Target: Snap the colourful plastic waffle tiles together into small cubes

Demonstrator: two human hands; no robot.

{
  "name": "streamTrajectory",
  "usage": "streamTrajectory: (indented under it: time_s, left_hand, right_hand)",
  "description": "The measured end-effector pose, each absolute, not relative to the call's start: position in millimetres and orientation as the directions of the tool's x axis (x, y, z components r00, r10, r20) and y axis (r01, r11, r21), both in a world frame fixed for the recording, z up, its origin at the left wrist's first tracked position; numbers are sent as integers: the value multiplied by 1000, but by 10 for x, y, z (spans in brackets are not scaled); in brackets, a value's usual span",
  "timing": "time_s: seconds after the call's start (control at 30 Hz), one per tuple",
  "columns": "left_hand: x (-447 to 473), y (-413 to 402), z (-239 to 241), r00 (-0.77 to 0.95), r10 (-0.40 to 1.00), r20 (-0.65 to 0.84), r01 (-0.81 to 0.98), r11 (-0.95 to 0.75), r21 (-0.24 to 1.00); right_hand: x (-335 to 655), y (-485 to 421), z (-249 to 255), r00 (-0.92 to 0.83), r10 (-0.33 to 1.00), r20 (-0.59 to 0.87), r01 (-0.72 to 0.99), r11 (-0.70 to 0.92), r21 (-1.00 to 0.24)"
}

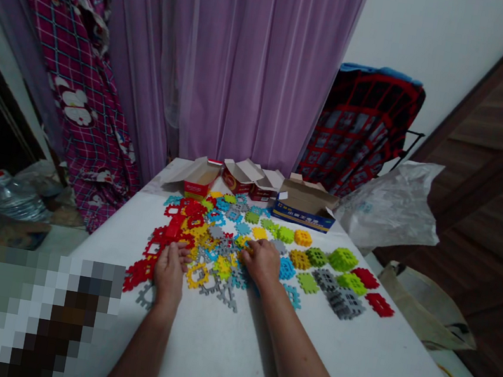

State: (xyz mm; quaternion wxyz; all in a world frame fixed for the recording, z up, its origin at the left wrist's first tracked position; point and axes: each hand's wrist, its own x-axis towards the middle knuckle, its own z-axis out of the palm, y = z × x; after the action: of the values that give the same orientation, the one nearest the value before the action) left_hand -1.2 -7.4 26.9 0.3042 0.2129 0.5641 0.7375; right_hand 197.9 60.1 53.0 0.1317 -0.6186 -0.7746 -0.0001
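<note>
A heap of flat interlocking plastic pieces [218, 244] in red, yellow, blue, grey and green lies spread on a white table [224, 351]. My left hand [170, 271] rests at the heap's near left edge, fingers curled against red pieces [160, 241]; whether it grips one I cannot tell. My right hand [262, 262] lies palm down on the middle of the heap, fingertips on yellow and grey pieces. To the right sit assembled cube-like blocks: green [343, 259], orange [303, 238], grey [345, 303] and flat red ones [379, 304].
Open cardboard boxes stand along the table's far edge: a red one [199, 181], two small red ones [252, 183] and a blue one [306, 207]. A clear plastic bag [391, 205] lies at the right. Purple curtains [254, 54] hang behind.
</note>
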Motion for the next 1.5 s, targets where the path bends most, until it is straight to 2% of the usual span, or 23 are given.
streamTrajectory:
  time_s: [0.17, 0.47, 0.67, 1.07, 1.5]
  left_hand:
    - [-8, -69, 274, -727, 686, -25, -209, -187, 960]
    - [-17, -68, 260, -721, 692, -23, -195, -172, 966]
    - [-13, -76, 284, -727, 686, -28, -197, -169, 966]
    - [-40, -60, 261, -717, 696, -39, -162, -112, 980]
    - [-47, -77, 281, -710, 704, -15, -100, -79, 992]
  right_hand:
    - [1977, 660, 518, -233, 957, 171, 957, 257, -133]
    - [2301, 548, 503, -334, 914, 231, 911, 376, -170]
    - [2660, 539, 658, -396, 883, 252, 904, 423, -60]
    - [3489, 1035, 1012, -326, 938, 116, 940, 310, 141]
    - [3640, 1417, 915, -226, 972, 71, 955, 207, 214]
